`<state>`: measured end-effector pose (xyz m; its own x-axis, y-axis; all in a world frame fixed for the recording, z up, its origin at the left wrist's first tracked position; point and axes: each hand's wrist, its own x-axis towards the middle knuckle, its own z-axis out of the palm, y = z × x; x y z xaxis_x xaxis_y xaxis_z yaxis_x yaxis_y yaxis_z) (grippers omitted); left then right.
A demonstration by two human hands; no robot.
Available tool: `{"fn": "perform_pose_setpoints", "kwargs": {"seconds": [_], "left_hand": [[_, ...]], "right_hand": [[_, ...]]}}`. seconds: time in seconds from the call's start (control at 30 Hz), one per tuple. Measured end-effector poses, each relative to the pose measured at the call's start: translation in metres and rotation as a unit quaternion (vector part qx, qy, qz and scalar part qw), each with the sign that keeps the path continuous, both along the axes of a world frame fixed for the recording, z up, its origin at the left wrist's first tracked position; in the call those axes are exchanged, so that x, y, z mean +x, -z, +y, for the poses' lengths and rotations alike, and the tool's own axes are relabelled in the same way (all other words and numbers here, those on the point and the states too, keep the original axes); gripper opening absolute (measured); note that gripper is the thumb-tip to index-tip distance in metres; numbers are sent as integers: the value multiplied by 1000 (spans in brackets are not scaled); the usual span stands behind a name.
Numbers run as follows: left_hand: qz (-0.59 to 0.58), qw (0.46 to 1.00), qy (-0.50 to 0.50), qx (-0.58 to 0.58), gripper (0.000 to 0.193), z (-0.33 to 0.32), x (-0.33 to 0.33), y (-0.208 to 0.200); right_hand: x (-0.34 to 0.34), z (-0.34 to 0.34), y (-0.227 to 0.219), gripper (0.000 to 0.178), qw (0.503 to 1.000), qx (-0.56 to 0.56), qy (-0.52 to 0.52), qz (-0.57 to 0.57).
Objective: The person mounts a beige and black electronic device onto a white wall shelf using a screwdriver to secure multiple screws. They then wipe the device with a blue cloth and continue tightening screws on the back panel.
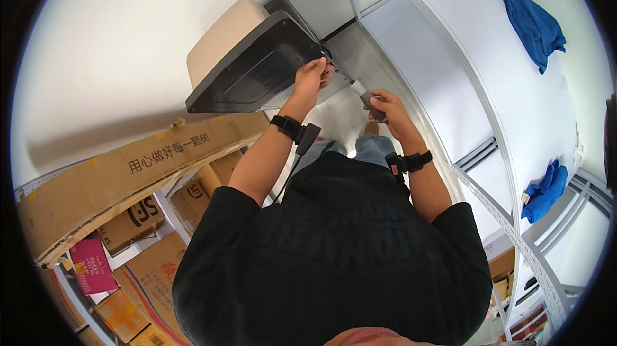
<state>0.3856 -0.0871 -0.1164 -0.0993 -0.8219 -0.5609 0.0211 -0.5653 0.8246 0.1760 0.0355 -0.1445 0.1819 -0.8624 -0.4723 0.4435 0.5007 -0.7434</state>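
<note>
A large box-shaped appliance with a beige body (222, 44) and a black underside panel (263, 66) leans at the wall ahead of me. At the panel's right edge my left hand (311, 80) has its fingers pinched together; what they hold, if anything, is too small to make out. In my right hand (391, 113) is a screwdriver (371, 101) with a thick grey handle and pale collar. Its thin dark shaft points up and left toward the panel's edge and my left fingertips. Whether the tip touches anything cannot be seen.
To the left, a cardboard-topped shelf (122, 156) holds several cartons (151, 275) and a pink box (92, 265). White metal framing (472, 69) runs along the right, with blue cloths (530, 24) beyond it. A dark cable (292, 169) hangs from my left wrist strap.
</note>
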Motion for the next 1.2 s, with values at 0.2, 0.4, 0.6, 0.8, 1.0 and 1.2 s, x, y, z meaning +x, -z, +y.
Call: {"fn": "perform_pose_setpoints", "kwargs": {"seconds": [0.2, 0.4, 0.6, 0.8, 1.0, 1.2], "left_hand": [[-412, 806, 357, -231, 29, -2, 2, -70], [-489, 440, 341, -671, 32, -35, -25, -121], [-698, 204, 526, -440, 22, -65, -46, -116], [-722, 127, 562, -383, 14, -76, -51, -108], [-733, 125, 545, -387, 18, -77, -51, -90], [-734, 151, 540, -384, 20, -72, -54, -89]], "right_hand": [[1, -14, 10, 27, 1000, 0, 18, 19], [23, -15, 12, 27, 999, -8, 36, 32], [40, -11, 7, 27, 998, 6, 64, 24], [49, -10, 10, 28, 996, 13, 84, 25], [54, -13, 3, 28, 995, 12, 87, 43], [60, -17, -8, 31, 990, -13, 98, 97]]}}
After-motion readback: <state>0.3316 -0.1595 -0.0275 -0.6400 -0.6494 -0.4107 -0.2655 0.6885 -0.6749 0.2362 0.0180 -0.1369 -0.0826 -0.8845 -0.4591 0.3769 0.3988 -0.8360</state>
